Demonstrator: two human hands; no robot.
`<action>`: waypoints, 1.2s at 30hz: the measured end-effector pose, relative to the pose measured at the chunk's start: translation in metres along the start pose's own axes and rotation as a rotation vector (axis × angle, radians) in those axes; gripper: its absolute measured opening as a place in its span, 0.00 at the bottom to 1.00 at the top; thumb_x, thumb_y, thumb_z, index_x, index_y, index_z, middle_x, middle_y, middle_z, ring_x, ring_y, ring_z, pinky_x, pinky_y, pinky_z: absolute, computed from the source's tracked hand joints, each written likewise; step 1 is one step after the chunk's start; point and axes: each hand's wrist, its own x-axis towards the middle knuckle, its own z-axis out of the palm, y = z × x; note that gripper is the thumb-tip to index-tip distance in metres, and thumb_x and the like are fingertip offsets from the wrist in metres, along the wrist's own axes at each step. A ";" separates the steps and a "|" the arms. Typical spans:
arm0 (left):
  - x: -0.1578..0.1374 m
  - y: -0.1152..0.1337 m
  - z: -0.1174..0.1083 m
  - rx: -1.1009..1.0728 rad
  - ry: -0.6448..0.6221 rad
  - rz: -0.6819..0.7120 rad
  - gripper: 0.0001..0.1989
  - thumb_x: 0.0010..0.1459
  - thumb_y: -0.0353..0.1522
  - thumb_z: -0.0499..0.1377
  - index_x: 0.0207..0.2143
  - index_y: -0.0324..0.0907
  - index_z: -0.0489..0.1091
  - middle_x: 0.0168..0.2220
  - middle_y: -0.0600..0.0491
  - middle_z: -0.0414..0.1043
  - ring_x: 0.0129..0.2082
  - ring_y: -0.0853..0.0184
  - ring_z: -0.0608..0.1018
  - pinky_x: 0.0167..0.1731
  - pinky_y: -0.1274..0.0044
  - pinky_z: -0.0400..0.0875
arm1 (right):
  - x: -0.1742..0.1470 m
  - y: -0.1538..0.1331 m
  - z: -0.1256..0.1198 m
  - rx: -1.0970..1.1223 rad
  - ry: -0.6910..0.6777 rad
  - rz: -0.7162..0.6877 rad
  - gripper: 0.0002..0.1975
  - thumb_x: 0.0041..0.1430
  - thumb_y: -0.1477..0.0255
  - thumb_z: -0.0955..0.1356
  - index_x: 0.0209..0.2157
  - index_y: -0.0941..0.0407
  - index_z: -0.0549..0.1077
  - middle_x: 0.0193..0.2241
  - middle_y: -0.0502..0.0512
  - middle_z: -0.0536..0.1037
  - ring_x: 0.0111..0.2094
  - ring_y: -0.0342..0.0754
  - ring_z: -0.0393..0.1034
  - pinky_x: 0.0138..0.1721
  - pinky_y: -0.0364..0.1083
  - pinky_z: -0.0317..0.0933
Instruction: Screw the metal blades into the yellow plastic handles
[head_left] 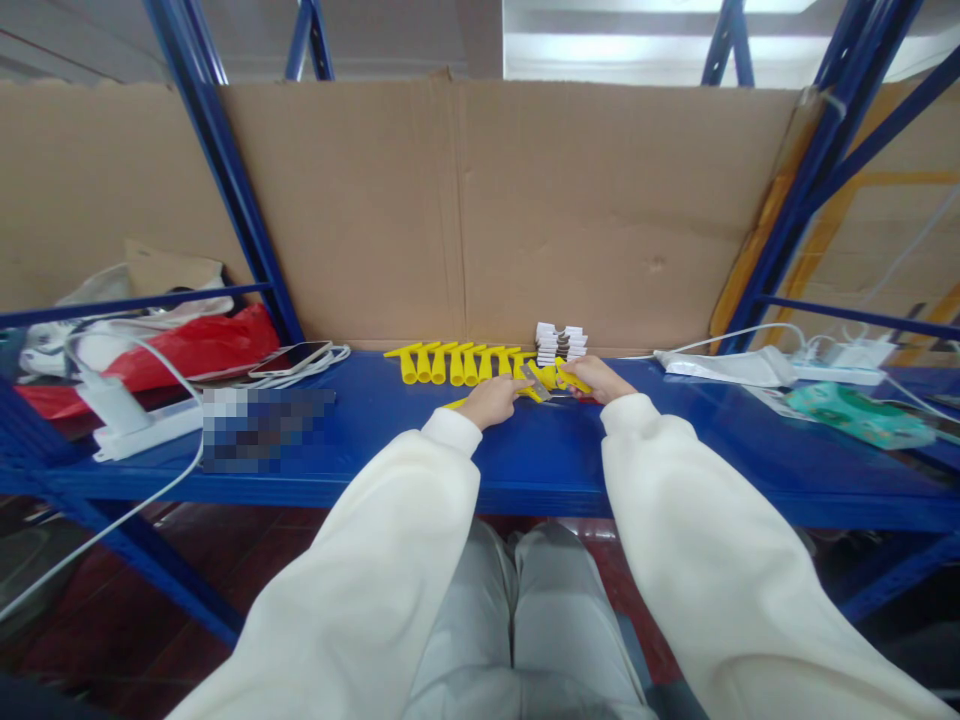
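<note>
My left hand (491, 400) is closed around a yellow-handled tool (454, 404); one end of its handle sticks out left of the fingers. A flat grey metal blade (535, 381) shows just right of that hand, slanting, and seems to belong to the tool. My right hand (596, 378) pinches a yellow plastic piece (574, 379), close to the blade. Whether the two touch cannot be made out. Behind the hands, several yellow T-shaped plastic pieces (457, 366) stand in a row, and others lie loosely between the hands. Two stacks of small white parts (546, 344) are just beyond.
A cardboard sheet (360, 210) backs the blue shelf (420, 450). On the left are a power strip (150, 425), a phone (291, 359), a blurred-out item (262, 430) and a red bag (217, 345). To the right lie a white pouch (727, 366) and a green packet (862, 414).
</note>
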 end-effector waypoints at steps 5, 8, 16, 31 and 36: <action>0.000 -0.001 0.001 0.014 0.008 0.007 0.24 0.65 0.27 0.51 0.61 0.48 0.69 0.54 0.46 0.75 0.52 0.60 0.77 0.53 0.73 0.70 | 0.002 0.000 0.001 0.012 -0.057 0.088 0.06 0.55 0.83 0.67 0.29 0.60 0.74 0.16 0.51 0.73 0.18 0.44 0.65 0.20 0.41 0.61; 0.001 -0.002 0.001 0.026 -0.002 0.007 0.25 0.65 0.27 0.51 0.63 0.48 0.67 0.53 0.46 0.75 0.52 0.60 0.78 0.52 0.72 0.70 | 0.004 0.000 0.001 0.062 -0.075 0.066 0.05 0.53 0.83 0.68 0.30 0.61 0.75 0.18 0.53 0.75 0.21 0.46 0.70 0.25 0.43 0.66; 0.002 -0.006 0.003 0.020 -0.005 0.036 0.25 0.66 0.28 0.51 0.64 0.46 0.65 0.53 0.45 0.75 0.53 0.60 0.77 0.53 0.73 0.70 | 0.003 0.002 -0.002 0.051 -0.039 -0.048 0.10 0.48 0.77 0.75 0.21 0.58 0.71 0.19 0.51 0.74 0.24 0.42 0.68 0.24 0.40 0.61; -0.004 0.008 -0.010 -0.040 -0.050 -0.104 0.37 0.65 0.28 0.55 0.72 0.42 0.42 0.59 0.41 0.71 0.58 0.59 0.74 0.54 0.73 0.68 | -0.001 0.006 0.015 -0.153 -0.095 -0.217 0.05 0.45 0.72 0.74 0.21 0.58 0.77 0.22 0.51 0.78 0.29 0.44 0.67 0.31 0.42 0.60; -0.004 0.009 -0.010 -0.041 -0.043 -0.103 0.38 0.65 0.28 0.55 0.72 0.41 0.41 0.59 0.40 0.71 0.57 0.57 0.75 0.54 0.72 0.68 | -0.004 0.006 0.021 -0.103 -0.117 -0.249 0.05 0.44 0.77 0.72 0.18 0.58 0.76 0.21 0.50 0.78 0.29 0.44 0.69 0.37 0.42 0.62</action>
